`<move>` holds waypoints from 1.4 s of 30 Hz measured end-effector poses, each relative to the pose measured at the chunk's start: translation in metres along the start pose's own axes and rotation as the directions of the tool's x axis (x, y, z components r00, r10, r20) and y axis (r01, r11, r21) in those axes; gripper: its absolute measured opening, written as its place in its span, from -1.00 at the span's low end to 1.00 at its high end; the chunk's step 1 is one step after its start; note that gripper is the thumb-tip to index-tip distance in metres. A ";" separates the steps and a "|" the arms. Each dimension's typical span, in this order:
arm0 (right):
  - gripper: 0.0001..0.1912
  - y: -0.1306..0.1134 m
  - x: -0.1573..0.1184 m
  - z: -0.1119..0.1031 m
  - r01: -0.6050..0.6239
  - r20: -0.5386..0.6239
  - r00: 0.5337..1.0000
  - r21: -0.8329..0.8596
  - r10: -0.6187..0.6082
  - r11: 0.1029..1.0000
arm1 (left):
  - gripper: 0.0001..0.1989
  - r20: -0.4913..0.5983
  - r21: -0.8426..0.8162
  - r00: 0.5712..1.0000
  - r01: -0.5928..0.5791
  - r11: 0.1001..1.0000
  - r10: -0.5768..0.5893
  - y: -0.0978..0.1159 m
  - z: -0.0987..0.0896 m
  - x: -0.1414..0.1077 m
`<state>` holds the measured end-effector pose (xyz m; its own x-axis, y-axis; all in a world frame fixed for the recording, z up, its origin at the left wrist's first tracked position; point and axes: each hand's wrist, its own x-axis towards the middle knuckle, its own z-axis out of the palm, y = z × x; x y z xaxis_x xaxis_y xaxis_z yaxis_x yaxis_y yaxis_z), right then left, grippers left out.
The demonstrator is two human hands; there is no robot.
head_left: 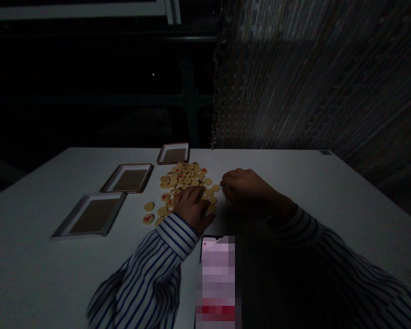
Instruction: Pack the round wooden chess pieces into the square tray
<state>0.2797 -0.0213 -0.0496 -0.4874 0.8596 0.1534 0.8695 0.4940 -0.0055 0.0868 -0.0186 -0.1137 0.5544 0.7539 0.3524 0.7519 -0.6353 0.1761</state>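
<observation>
Many round wooden pieces point(187, 173), some marked with red or black characters, lie in a loose heap on the white table point(260, 160). My left hand point(193, 208) rests over the near part of the heap, its fingers spread and lying on pieces, with some pieces hidden beneath it. Just right of the heap, my right hand point(243, 187) is bent with its fingers curled down near the tabletop; whether anything is inside it is hidden by shadow. Single pieces point(215, 188) lie between the two hands.
Three shallow trays stand left of and behind the heap: a near one point(94, 217), a middle one point(127, 178) and a far one point(173, 154). A lit phone point(217, 274) lies at the near edge. A string curtain point(277, 82) hangs behind the table.
</observation>
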 end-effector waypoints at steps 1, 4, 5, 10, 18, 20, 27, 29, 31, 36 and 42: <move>-0.76 0.000 0.000 0.000 -0.001 0.000 1.000 -0.002 0.001 1.000 | -0.71 -0.004 0.007 1.000 0.001 1.000 -0.001 0.000 0.000 0.000; -0.75 -0.001 0.000 -0.001 -0.003 -0.007 1.000 -0.006 0.003 1.000 | -0.71 -0.017 0.019 1.000 0.004 1.000 -0.004 0.000 0.001 0.000; -0.75 -0.001 0.000 -0.001 -0.001 -0.011 1.000 -0.005 0.000 1.000 | -0.71 -0.013 0.021 1.000 0.002 1.000 -0.001 0.000 0.001 0.000; -0.76 -0.002 0.000 -0.001 -0.003 -0.018 1.000 0.008 0.003 1.000 | -0.71 0.001 0.024 1.000 -0.004 1.000 0.004 0.001 0.002 0.000; -0.74 -0.003 0.000 -0.003 -0.021 -0.005 1.000 0.026 0.021 0.999 | -0.73 -0.012 0.017 1.000 -0.015 1.000 0.015 0.000 0.002 0.001; -0.74 -0.002 0.001 -0.003 -0.018 0.003 1.000 0.021 0.018 1.000 | -0.73 -0.028 0.004 0.999 -0.029 1.000 0.029 -0.001 0.002 0.001; -0.74 -0.002 0.001 -0.003 -0.020 0.008 1.000 0.018 0.020 1.000 | -0.73 -0.109 -0.040 0.993 -0.059 0.997 0.054 -0.006 0.001 0.002; -0.74 -0.002 0.000 -0.002 -0.011 -0.004 1.000 0.018 0.011 1.000 | -0.73 -0.133 -0.062 0.989 -0.076 0.995 0.068 -0.010 0.000 0.003; -0.74 -0.002 0.000 -0.002 -0.004 -0.015 1.000 0.016 0.004 1.000 | -0.73 -0.144 -0.086 0.987 -0.087 0.992 0.074 -0.013 -0.002 0.004; -0.75 -0.004 -0.001 -0.007 -0.015 0.005 1.000 0.018 0.015 1.000 | -0.73 -0.207 -0.138 0.978 -0.063 0.988 0.034 -0.013 -0.009 0.005; -0.75 -0.006 -0.001 -0.008 -0.010 -0.006 1.000 0.034 0.010 0.999 | -0.75 -0.309 -0.331 0.945 0.001 0.943 -0.110 -0.006 -0.015 0.007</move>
<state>0.2751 -0.0262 -0.0417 -0.4781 0.8638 0.1592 0.8710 0.4896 -0.0409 0.0806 -0.0125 -0.0988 0.3310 0.7304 0.5975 0.5920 -0.6538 0.4713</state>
